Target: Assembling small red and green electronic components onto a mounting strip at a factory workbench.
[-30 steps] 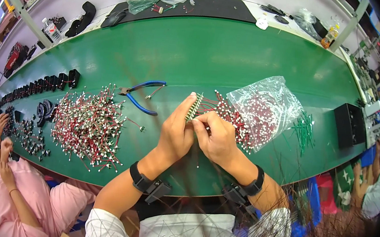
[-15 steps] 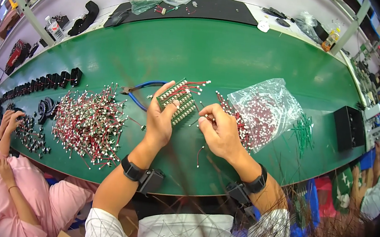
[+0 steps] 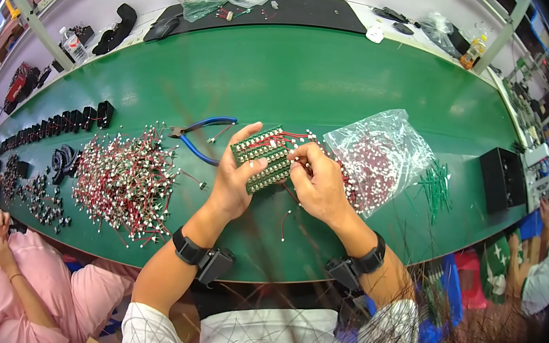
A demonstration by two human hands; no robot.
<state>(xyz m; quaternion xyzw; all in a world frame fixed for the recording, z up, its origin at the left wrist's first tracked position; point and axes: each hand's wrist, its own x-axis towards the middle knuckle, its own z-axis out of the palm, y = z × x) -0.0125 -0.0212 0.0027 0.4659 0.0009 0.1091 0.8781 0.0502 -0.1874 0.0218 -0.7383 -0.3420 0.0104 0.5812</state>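
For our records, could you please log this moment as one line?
left hand: holds green rectangular circuit board | right hand: at board's right edge | nearby: blue-handled metal pliers

Glossy, crinkled plastic bag [image 3: 389,126]

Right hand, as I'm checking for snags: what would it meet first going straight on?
Likely the green circuit board in the left hand; the right hand may be touching it, depth unclear.

Pretty busy green table [image 3: 286,71]: wire pile [image 3: 125,185] and pliers [image 3: 194,149] left of the left hand [image 3: 235,170], bag [image 3: 380,163], green wires [image 3: 434,185] and box [image 3: 502,178] right of the right hand [image 3: 318,185].
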